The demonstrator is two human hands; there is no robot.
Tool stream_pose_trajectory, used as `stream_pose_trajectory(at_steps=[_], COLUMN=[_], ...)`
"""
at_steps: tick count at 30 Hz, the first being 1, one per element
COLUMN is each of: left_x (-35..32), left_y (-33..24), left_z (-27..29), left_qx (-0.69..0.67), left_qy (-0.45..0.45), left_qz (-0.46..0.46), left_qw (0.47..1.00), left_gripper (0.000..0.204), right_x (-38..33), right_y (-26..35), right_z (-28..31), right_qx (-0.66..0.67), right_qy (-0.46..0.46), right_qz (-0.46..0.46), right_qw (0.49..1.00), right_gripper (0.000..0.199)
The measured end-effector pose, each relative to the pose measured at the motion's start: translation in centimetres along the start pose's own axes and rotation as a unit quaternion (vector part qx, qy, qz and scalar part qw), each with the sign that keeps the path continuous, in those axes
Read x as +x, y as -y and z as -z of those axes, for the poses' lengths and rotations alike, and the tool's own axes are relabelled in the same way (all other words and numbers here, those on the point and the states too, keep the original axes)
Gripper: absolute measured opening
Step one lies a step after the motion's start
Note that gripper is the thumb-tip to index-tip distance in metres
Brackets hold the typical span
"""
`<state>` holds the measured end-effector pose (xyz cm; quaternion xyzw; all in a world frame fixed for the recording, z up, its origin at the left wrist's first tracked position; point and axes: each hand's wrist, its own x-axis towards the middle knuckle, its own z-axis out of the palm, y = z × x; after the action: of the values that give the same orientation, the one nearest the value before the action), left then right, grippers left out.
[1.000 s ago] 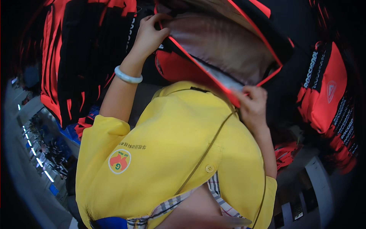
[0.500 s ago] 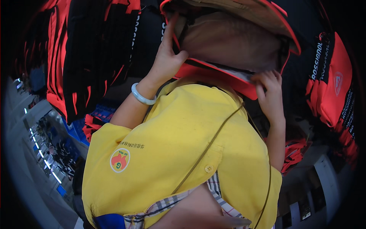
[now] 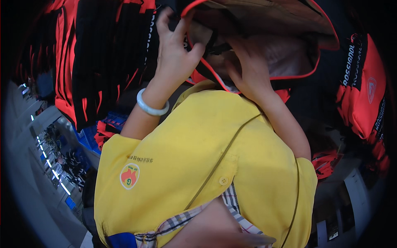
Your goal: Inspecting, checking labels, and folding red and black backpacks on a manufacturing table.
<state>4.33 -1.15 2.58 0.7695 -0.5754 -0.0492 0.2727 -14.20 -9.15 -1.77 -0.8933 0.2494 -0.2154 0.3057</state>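
The left hand [image 3: 175, 56] has a wide grip: its thumb stands well apart from the fingers, and the fingertips are up at the left edge of the one open bag [image 3: 291, 53]. Whether those fingers pinch any fabric, I cannot tell. The right hand [image 3: 252, 72] reaches over the near edge into the bag, its thumb apart from the fingers; the fingertips are lost in the shade, so I cannot tell if they hold anything.

The bag is at the far side of the scene, just beyond the person's chest, with its mouth toward them. It has one red edge strip round the mouth, a brownish lining, and one large flap [image 3: 269, 16] raised at the far side.

One pale bracelet [image 3: 152, 108] circles the left wrist. The person wears one yellow shirt [image 3: 198, 144], with one thin brown cord [image 3: 217, 163] lying across it.

To the left stands one pile of red and black bags [image 3: 95, 62], pressed too close to count. To the right is one red and black pouch [image 3: 366, 95], with more red pieces below it. One blue crate [image 3: 89, 140] sits at the left, near one bundle of red straps [image 3: 105, 133].

The surface under the bag is too dark to tell. The room is dim and grey, with one row of white lights [image 3: 50, 163] at the left.
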Motion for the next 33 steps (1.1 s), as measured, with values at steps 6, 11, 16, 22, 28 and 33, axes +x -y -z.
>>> stream_pose_trajectory(at_steps=[6,11,16,22,28,33], left_x=[2.9,5.0,6.5,5.1,5.7,5.1], left_y=[0.3,2.2,0.5,2.2,2.2,1.9], left_z=[-1.0,-3.4,-2.6,0.4,1.3,1.8], left_qx=[-0.027,-0.285,-0.279,-0.096,-0.398,-0.453], left_qy=[-0.081,-0.062,-0.130,-0.009,0.137,0.156], left_qz=[-0.121,-0.016,-0.116,-0.034,0.149,0.168], left_qw=[0.989,0.956,0.944,0.995,0.895,0.861], left_gripper=[0.057,0.044,0.031,0.035,0.018,0.016], right_x=[-1.7,-2.1,-2.2,-2.5,-1.4,1.2], right_y=[0.2,0.0,-1.2,-1.4,-0.9,0.2], right_z=[1.3,1.4,0.8,1.2,2.1,1.7], right_qx=[0.029,0.069,0.098,0.168,0.329,0.189], right_qy=[0.007,0.001,0.007,-0.036,-0.020,-0.173], right_qz=[0.023,0.010,-0.002,0.007,-0.266,-0.084], right_qw=[0.999,0.998,0.995,0.985,0.906,0.963], right_gripper=[0.049,0.041,0.032,0.024,0.032,0.045])
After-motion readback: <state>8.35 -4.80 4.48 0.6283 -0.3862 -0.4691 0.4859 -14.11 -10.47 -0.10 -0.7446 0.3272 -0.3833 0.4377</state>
